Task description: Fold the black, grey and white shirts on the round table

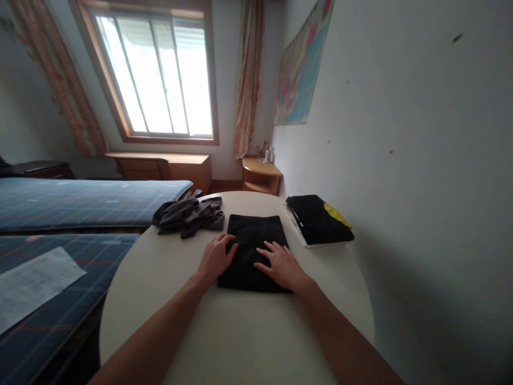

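A black piece of cloth [252, 270], folded into a flat rectangle, lies in front of me on the white round table [224, 337]. My left hand [216, 254] rests at its left edge, fingers curved over the fabric and apart from the thumb. Over the right part of the cloth my right hand [282, 263] lies with its fingers spread. Neither hand grips the fabric visibly. What kind of garment the folded cloth is cannot be made out.
A crumpled dark grey cloth [190, 215] lies at the table's far left. At the far right, folded black and yellow clothing [320, 222] sits on something white and flat. Plaid mattresses [92, 203] stand left, one bearing a paper sheet [38, 286]. A wall [425, 214] borders the right side.
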A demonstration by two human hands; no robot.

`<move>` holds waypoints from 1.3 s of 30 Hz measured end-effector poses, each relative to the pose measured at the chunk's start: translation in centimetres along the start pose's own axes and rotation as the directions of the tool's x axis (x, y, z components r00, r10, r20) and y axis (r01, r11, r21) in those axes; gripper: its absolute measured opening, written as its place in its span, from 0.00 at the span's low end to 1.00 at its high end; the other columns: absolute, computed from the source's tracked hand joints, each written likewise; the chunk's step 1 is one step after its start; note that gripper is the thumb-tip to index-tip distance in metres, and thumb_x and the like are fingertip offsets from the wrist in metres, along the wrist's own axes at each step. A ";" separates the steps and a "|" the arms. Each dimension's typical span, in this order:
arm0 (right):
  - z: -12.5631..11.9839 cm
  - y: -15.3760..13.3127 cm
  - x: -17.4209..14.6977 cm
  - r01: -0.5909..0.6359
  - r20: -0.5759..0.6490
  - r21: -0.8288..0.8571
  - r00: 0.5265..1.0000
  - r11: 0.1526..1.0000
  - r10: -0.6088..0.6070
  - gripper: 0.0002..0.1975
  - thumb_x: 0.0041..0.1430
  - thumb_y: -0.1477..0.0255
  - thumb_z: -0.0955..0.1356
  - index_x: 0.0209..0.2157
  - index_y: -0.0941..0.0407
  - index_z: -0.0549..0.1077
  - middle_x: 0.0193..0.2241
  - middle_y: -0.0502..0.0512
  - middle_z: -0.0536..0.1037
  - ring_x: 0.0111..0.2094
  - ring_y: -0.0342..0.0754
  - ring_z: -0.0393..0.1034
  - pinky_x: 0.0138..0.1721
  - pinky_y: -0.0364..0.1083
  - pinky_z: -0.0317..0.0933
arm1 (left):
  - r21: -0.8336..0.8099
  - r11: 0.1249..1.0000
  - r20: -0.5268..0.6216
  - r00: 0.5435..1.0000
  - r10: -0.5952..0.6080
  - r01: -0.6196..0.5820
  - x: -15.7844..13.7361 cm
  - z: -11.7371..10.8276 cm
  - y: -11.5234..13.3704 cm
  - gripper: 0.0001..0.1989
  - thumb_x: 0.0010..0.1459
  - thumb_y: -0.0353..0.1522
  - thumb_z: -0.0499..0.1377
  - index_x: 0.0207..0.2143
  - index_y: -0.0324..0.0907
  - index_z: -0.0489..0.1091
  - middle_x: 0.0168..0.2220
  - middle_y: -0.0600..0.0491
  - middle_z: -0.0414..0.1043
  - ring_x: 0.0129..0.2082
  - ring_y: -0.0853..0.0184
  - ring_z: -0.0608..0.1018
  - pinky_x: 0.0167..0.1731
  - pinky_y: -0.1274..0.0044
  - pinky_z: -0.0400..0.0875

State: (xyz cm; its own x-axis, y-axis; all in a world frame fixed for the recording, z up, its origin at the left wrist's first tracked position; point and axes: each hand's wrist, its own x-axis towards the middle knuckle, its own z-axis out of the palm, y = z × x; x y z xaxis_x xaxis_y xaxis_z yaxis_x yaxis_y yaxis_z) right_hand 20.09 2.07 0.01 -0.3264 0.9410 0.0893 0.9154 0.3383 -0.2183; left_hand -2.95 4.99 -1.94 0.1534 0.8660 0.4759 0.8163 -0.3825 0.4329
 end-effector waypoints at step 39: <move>-0.1 5.0 0.0 0.078 -0.074 0.154 0.995 0.985 -0.067 0.25 0.63 0.61 0.66 0.59 0.56 0.71 0.61 0.61 0.69 0.64 0.56 0.58 0.65 0.55 0.51 | -0.204 0.932 0.339 0.871 0.354 -0.299 -2.5 -2.7 2.2 0.20 0.64 0.38 0.56 0.58 0.49 0.69 0.58 0.49 0.70 0.56 0.60 0.73 0.57 0.69 0.67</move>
State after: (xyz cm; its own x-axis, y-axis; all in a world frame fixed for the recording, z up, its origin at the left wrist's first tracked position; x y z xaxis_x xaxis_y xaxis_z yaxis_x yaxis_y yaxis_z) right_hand 24.70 3.80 -0.97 -0.3690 0.9128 0.1750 0.8399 0.4081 -0.3579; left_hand -3.09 1.16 -0.08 0.6117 0.7286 0.3081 0.6014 -0.6813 0.4172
